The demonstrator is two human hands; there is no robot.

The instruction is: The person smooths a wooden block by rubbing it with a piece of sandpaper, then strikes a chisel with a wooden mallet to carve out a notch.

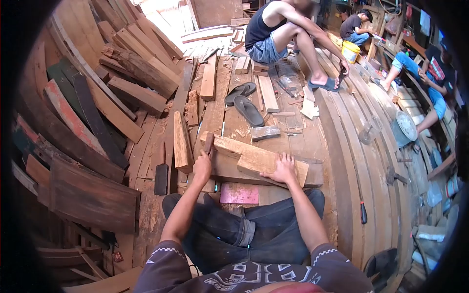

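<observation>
My left hand (pixel 202 165) is closed round a short brown wooden handle (pixel 209 143), held upright at the left end of a pale notched wood piece (pixel 254 156). My right hand (pixel 282 169) presses on the wide right part of that piece, its fingers spread over the top. The piece lies across a thicker wooden block (pixel 222 166) in front of my crossed legs. Under the block's near side sits a pink rectangular plate (pixel 239 193).
Flip-flops (pixel 248 111) and a grey block (pixel 265 133) lie beyond the work. Boards (pixel 139 95) lean at left; a dark flat tool (pixel 161 178) lies nearby. Long planks (pixel 361 161) run along the right, with a screwdriver (pixel 363 213). Other people sit at the top and right.
</observation>
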